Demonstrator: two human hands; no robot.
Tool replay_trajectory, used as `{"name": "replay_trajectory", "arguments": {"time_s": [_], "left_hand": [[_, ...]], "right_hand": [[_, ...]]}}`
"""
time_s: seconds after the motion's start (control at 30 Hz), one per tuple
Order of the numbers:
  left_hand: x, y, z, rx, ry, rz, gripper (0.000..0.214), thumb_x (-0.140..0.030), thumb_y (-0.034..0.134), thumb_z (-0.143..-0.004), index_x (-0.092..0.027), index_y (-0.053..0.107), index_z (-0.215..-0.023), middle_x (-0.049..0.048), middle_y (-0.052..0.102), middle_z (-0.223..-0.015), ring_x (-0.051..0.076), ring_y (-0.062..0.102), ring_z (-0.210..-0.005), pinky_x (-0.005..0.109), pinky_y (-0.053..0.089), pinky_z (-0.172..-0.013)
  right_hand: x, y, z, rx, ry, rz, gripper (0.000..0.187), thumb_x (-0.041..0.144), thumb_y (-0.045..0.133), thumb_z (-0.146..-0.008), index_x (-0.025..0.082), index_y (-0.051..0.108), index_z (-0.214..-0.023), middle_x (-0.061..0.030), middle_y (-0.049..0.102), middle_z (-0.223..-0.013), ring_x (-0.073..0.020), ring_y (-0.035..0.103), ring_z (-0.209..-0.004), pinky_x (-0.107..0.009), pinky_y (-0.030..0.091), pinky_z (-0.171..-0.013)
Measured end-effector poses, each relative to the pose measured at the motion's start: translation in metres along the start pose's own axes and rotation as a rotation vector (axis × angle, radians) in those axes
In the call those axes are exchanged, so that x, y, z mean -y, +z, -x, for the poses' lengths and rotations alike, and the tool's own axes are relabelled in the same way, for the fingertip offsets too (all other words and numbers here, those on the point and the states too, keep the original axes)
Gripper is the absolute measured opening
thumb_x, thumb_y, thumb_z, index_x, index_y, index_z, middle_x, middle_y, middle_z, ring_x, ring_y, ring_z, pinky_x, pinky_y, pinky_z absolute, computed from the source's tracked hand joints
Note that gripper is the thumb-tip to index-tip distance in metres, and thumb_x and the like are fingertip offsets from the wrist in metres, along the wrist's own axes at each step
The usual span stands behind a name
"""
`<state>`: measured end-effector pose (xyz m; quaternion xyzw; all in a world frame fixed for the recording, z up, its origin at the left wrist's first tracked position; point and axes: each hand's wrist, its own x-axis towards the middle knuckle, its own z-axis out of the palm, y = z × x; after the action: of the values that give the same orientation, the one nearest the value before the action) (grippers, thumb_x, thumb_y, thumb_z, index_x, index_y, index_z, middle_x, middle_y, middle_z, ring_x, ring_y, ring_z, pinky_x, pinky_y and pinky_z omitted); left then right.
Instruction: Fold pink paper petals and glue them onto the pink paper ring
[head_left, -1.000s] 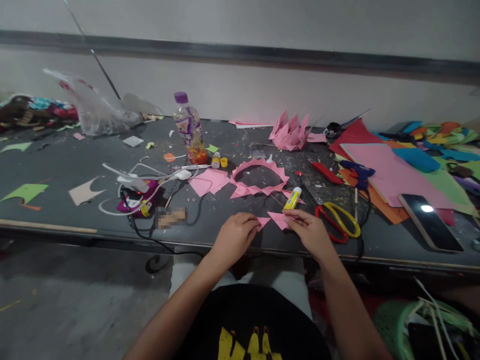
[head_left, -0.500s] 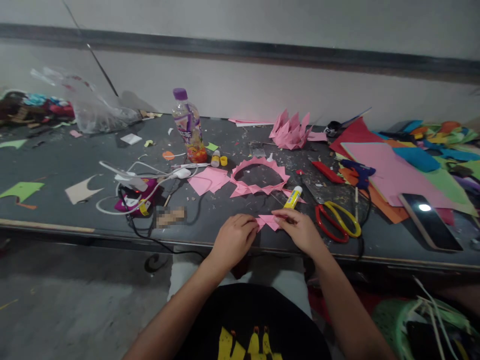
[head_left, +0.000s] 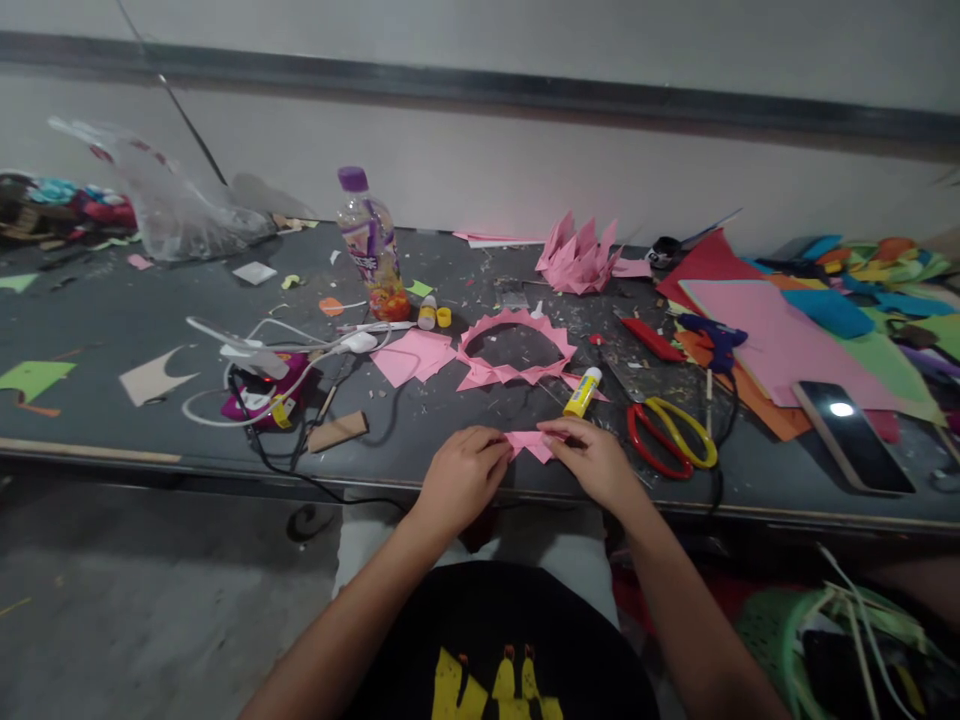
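Observation:
Between my two hands, close to the table's front edge, is a small folded piece of pink paper (head_left: 530, 444). My left hand (head_left: 466, 468) pinches its left end, and my right hand (head_left: 589, 458) grips the right end between thumb and fingers. Just beyond my right hand lies a yellow glue stick (head_left: 583, 393). Farther back is a ring of folded pink paper (head_left: 517, 374) with pointed edges. Left of the ring rest flat pink paper squares (head_left: 414, 357). A spiky pink paper flower shape (head_left: 577, 258) stands near the wall.
Scissors (head_left: 666, 437) with red and yellow handles lie to the right, near a phone (head_left: 855, 437), a blue glue gun (head_left: 716, 340) and coloured sheets (head_left: 787, 340). At left are a drink bottle (head_left: 373, 255), a purple power block (head_left: 266, 390) with cables, and a cardboard strip (head_left: 337, 432).
The pink piece in my hands has changed shape slightly, its lower edge now showing a different fold outline. Both hands keep hold of it. The whole view has shifted a little.

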<state>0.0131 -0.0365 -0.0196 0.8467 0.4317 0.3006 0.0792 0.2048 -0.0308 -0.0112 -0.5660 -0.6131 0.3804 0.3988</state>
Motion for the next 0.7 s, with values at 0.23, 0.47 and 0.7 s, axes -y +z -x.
{"name": "replay_trajectory", "arguments": {"time_s": [0.23, 0.47, 0.7], "left_hand": [[-0.0002, -0.0002, 0.0001, 0.01, -0.012, 0.01, 0.018, -0.018, 0.049, -0.088, -0.017, 0.068, -0.089, 0.0069, 0.067, -0.092, 0.019, 0.061, -0.086, 0.035, 0.05, -0.077], [-0.0015, -0.0011, -0.0011, 0.013, -0.013, 0.001, 0.018, -0.018, 0.05, -0.088, -0.016, 0.067, -0.088, 0.006, 0.068, -0.092, 0.019, 0.061, -0.085, 0.035, 0.05, -0.077], [-0.0011, 0.0, -0.0004, 0.016, -0.022, 0.003, 0.018, -0.018, 0.05, -0.088, -0.017, 0.067, -0.09, 0.0065, 0.067, -0.093, 0.019, 0.06, -0.087, 0.035, 0.049, -0.078]], "right_hand": [[-0.0001, 0.0007, -0.0003, 0.023, 0.002, -0.018, 0.02, 0.035, 0.061, -0.076, 0.021, 0.071, -0.087, -0.0059, 0.067, -0.092, -0.0193, 0.063, -0.085, -0.031, 0.055, -0.072], [-0.0006, 0.0006, -0.0007, 0.035, -0.021, 0.001, 0.019, 0.032, 0.059, -0.077, 0.021, 0.071, -0.088, -0.0061, 0.066, -0.091, -0.0189, 0.062, -0.085, -0.03, 0.055, -0.072], [-0.0016, 0.0022, -0.0013, 0.037, -0.039, 0.002, 0.02, 0.033, 0.059, -0.077, 0.022, 0.071, -0.087, -0.0061, 0.065, -0.089, -0.0187, 0.062, -0.083, -0.03, 0.054, -0.069]]}}
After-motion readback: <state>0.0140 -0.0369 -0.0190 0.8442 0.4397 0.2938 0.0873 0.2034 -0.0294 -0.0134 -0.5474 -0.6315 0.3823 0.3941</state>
